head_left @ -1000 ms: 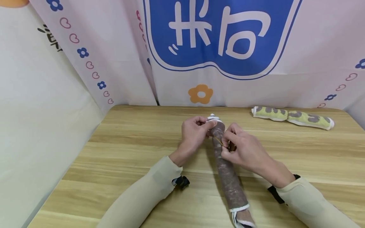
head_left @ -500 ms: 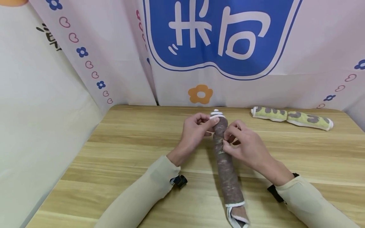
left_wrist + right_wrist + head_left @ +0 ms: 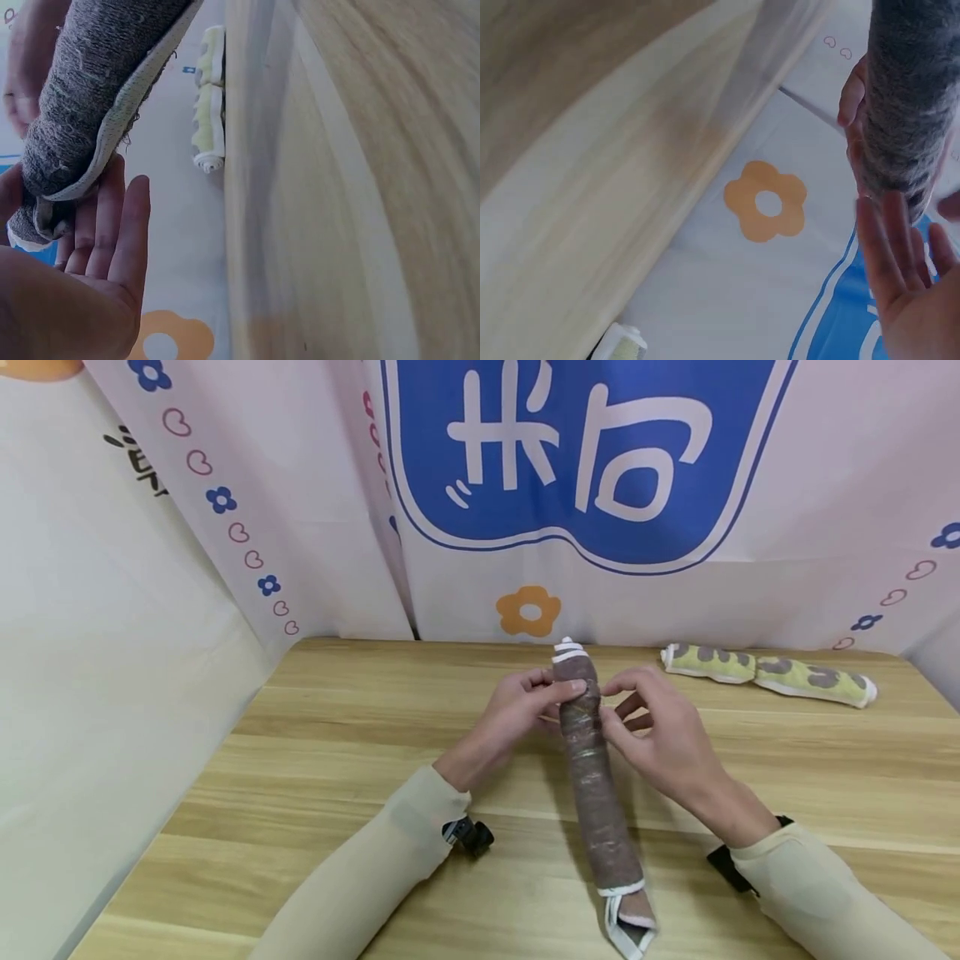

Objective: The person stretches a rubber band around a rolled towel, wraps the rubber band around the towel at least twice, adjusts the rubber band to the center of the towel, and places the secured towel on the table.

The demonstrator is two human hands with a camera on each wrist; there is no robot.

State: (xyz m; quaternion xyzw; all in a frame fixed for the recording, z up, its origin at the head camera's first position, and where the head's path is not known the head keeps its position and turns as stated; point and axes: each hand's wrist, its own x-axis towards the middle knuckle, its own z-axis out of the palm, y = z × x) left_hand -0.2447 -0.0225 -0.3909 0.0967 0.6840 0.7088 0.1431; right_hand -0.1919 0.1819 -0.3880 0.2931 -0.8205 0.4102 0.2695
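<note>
A rolled brown towel (image 3: 596, 793) with white edging stands out from the table, its upper end tilted away and its lower end loosely folded. My left hand (image 3: 517, 710) grips it near the upper end, thumb on top and fingers behind. In the left wrist view, the left hand's fingers (image 3: 105, 240) lie beneath the roll. My right hand (image 3: 667, 735) is at the roll's right side, with thumb and forefinger apart and fingertips beside or lightly touching it. A thin yellowish band (image 3: 581, 710) faintly crosses the roll near the left thumb.
A rolled yellow towel (image 3: 772, 673) with grey-brown patches, pinched in at its middle, lies at the back right of the wooden table (image 3: 337, 760). A printed curtain (image 3: 465, 585) hangs directly behind the table's back edge.
The right hand was pulling a stretched yellowish band from the roll; now its fingers are apart and the band lies against the towel. The left hand has slid slightly down from the upper end.
</note>
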